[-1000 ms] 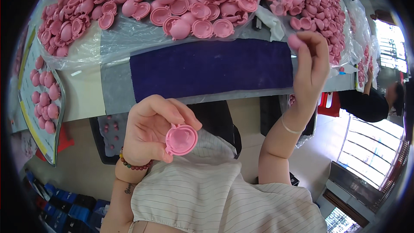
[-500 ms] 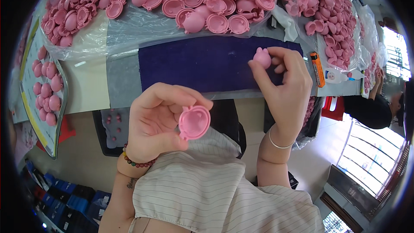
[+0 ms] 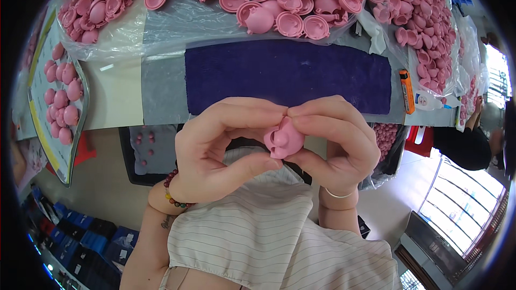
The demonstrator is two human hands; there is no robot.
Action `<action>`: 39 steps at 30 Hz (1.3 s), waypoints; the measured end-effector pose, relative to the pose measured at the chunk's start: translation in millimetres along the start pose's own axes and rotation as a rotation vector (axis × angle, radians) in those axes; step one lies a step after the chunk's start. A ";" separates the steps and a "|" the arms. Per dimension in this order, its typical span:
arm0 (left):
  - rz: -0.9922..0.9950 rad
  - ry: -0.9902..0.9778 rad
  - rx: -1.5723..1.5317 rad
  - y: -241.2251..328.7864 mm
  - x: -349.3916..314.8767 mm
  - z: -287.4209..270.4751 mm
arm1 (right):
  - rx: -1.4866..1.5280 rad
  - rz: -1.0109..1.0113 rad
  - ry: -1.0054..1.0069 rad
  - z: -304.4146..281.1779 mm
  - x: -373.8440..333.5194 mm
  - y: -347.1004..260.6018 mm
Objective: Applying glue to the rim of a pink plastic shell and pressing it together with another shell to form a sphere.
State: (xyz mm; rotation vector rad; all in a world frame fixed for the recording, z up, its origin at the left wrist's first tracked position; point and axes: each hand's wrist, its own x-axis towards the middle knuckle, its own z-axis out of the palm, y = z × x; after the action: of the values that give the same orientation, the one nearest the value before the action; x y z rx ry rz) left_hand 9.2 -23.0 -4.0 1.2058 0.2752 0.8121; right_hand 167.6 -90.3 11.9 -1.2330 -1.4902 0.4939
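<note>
Blue boxes (image 3: 95,243) sit lower left; a black-clad person (image 3: 463,147) and a barred window (image 3: 450,200) are at right.

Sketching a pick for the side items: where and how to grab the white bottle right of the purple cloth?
Probably mid-body, from above, pinching across its width. The white bottle appears to lie on its side, nozzle pointing right, so the wider body offers more to hold; the orange item sits close by its left end, crowding an approach from there.
</note>
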 end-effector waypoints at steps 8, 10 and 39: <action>-0.064 -0.001 0.046 1.7 0.0 0.1 | -0.084 -0.088 0.099 8.6 -4.3 0.3; -0.064 -0.005 0.017 -0.7 1.9 -1.9 | -0.158 -0.127 0.126 12.7 -7.8 0.8; 0.016 -0.092 -0.104 -3.6 4.6 -5.3 | -1.055 0.405 0.993 -146.5 -54.0 62.1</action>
State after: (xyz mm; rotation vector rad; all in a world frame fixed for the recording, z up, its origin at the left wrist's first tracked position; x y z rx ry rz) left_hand 10.8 -16.5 -8.2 1.1451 0.1467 0.7729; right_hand 318.5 -158.6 -16.5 -2.1530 -0.5534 -0.7200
